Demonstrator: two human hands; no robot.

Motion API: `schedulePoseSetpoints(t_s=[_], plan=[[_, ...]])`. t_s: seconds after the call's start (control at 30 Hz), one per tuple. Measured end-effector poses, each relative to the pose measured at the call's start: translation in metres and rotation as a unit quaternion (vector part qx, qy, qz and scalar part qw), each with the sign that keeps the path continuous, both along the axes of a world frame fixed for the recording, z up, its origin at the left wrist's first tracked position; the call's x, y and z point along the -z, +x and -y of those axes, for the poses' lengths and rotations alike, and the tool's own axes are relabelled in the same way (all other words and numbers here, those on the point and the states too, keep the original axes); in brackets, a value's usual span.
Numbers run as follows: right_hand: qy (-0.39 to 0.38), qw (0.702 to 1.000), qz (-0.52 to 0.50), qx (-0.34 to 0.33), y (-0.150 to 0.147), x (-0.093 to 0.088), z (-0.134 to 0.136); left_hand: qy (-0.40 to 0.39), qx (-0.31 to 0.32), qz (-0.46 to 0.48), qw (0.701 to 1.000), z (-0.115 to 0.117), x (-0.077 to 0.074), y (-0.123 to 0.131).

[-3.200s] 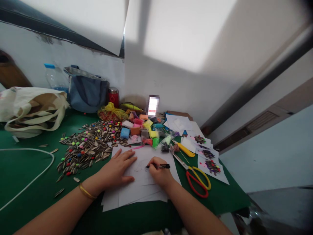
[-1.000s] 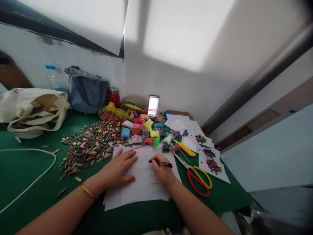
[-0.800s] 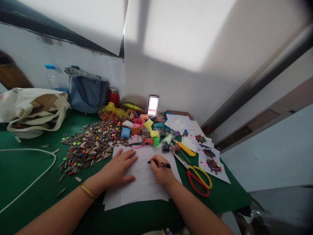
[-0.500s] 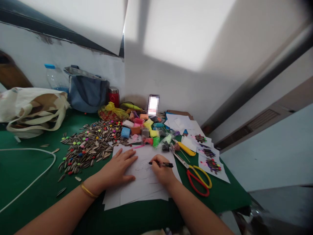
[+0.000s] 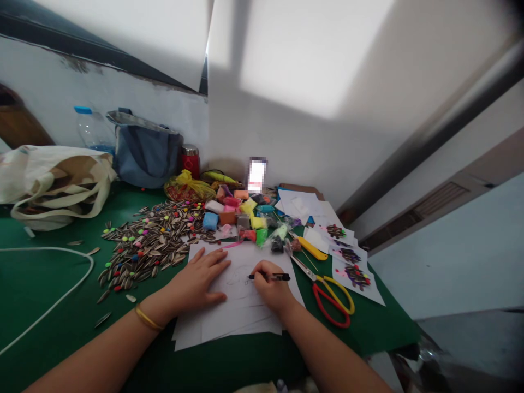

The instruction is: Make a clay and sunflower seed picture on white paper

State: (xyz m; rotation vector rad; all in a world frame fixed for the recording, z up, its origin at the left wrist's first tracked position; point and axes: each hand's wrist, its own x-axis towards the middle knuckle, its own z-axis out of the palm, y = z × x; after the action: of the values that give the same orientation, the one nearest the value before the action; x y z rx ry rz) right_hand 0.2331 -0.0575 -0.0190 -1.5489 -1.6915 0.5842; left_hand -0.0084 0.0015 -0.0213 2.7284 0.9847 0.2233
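My left hand (image 5: pixel 202 281) lies flat with spread fingers on the left part of a stack of white paper (image 5: pixel 229 322). Closed around a black pen (image 5: pixel 280 277), my right hand (image 5: pixel 270 286) rests on the same sheet, the pen's tip at the paper. Faint drawn lines show on the sheet between the two hands. Left of the paper spreads a pile of striped sunflower seeds (image 5: pixel 164 240) mixed with small coloured balls. Scissors (image 5: pixel 333 300) with one red and one yellow handle lie to the right of my right hand.
Packets of coloured clay (image 5: pixel 227 217) lie behind the paper, beside a yellow utility knife (image 5: pixel 311 248). Seed-decorated cards (image 5: pixel 376 295) sit at the right. A phone (image 5: pixel 256 174), red flask (image 5: pixel 190 161), blue bag (image 5: pixel 147 153) and cream bag (image 5: pixel 61 218) stand behind; a white cable (image 5: pixel 61 295) curves at left.
The pen's tip has shifted very slightly down and left on the sheet, with my right hand still around it. My left hand stays in place.
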Motion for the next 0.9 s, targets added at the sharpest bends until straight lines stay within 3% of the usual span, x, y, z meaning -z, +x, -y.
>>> schedulePoseSetpoints(t_s=[0.9], plan=[[-0.006,1.000,0.004,0.006,0.0007,-0.0013,0.0019,-0.008,-0.003,0.007,1.000,0.0006,-0.0019,0.0009]])
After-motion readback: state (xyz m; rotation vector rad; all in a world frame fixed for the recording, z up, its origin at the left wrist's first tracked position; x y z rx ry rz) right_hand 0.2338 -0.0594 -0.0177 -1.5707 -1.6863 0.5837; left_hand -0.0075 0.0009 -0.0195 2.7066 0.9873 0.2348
